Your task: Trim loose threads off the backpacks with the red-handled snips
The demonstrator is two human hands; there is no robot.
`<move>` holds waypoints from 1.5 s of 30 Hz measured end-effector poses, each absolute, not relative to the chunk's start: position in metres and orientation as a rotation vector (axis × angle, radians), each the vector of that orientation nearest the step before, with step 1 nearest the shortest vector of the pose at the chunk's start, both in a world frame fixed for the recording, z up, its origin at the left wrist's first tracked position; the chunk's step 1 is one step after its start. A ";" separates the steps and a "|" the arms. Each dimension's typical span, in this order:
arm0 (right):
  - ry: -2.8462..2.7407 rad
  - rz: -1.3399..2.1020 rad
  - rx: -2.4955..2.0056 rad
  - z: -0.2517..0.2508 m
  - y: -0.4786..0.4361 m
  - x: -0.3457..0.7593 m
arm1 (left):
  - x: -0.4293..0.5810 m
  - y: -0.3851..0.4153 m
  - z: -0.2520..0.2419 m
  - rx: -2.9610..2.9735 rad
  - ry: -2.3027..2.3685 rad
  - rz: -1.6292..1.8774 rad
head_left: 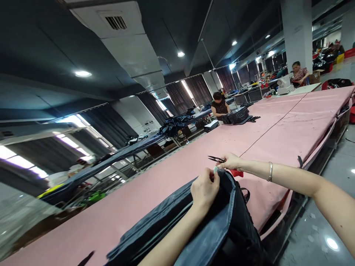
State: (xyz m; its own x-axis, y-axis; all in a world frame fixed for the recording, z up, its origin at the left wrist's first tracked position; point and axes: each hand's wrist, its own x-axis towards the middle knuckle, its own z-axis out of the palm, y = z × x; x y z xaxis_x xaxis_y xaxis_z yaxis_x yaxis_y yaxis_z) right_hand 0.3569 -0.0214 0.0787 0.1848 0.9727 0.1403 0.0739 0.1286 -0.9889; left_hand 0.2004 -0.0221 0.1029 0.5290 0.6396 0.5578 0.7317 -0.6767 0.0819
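Note:
A dark bag [219, 229] with a blue-grey lining lies open on the pink-covered table [155, 184]. My left hand [204, 187] is closed on the bag's top edge, its thumb and finger pinched beside a small pale piece [215, 169]. Right next to it, my right hand [230, 162] holds small black thread snips [216, 159], whose blades point left, and its fingertips touch the same edge of the bag. Something red [237, 173] shows just below my right hand.
Across the table a person [220, 106] handles a black bag [237, 115]. Farther right, another person [300, 75] sits by a sewing machine [284, 85]. A black strap end [86, 258] lies at the lower left. Dark fabric [173, 125] covers a long table behind.

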 end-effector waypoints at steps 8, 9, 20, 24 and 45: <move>-1.123 0.894 -1.257 0.076 -0.022 0.352 | 0.190 -0.017 0.076 -2.421 -0.685 -0.840; -1.125 0.890 -1.259 0.077 -0.022 0.352 | 0.189 -0.017 0.076 -2.400 -0.634 -0.833; -1.181 0.845 -1.236 0.075 -0.018 0.353 | 0.181 -0.012 0.090 -2.185 -0.270 -0.563; -1.201 0.807 -1.253 0.076 -0.016 0.352 | 0.173 -0.013 0.110 -2.133 -0.163 -0.408; -1.413 0.603 -1.310 0.078 -0.043 0.351 | -0.001 0.059 0.176 -2.205 -0.633 -0.519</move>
